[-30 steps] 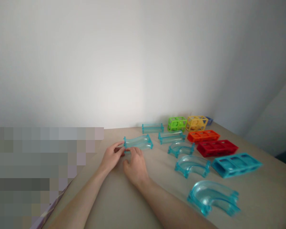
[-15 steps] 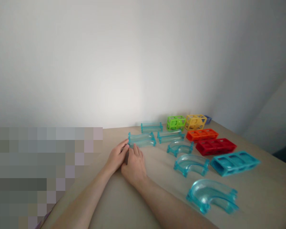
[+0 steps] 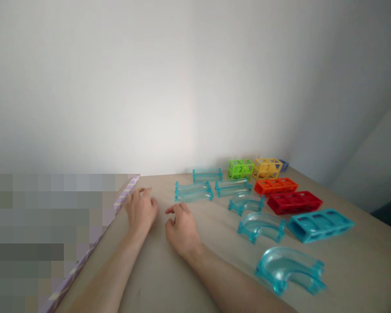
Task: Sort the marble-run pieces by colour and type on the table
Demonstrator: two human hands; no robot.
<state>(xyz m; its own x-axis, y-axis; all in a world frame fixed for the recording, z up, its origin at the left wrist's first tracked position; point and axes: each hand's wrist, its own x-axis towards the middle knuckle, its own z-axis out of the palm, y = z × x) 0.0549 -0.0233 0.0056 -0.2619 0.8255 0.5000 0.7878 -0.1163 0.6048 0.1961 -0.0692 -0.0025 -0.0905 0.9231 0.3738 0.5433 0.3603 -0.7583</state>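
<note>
My left hand (image 3: 141, 212) rests over the table's left side near the patterned edge, fingers apart, holding nothing visible. My right hand (image 3: 183, 230) is a little to its right, fingers loosely bent and apart, with nothing seen in it. Just beyond the right hand lies a wavy clear-blue track piece (image 3: 193, 191), and neither hand touches it. Two straight clear-blue track pieces, one at the back (image 3: 207, 175) and one further right (image 3: 233, 188), lie behind it. Curved clear-blue track pieces run down toward me: a small one (image 3: 246, 203), a middle one (image 3: 262, 225) and a large one (image 3: 288, 267).
To the right are openwork plastic blocks: green (image 3: 241, 170), yellow (image 3: 267, 169), orange (image 3: 276, 186), red (image 3: 295, 202) and turquoise (image 3: 321, 224). A dark blue piece (image 3: 283, 165) sits in the back corner. A white wall (image 3: 150, 87) rises behind the table (image 3: 215, 243).
My hands were together beside the wavy track piece and have parted. The left has moved left toward the table edge; the right has stayed about in place, its fingers now more bent.
</note>
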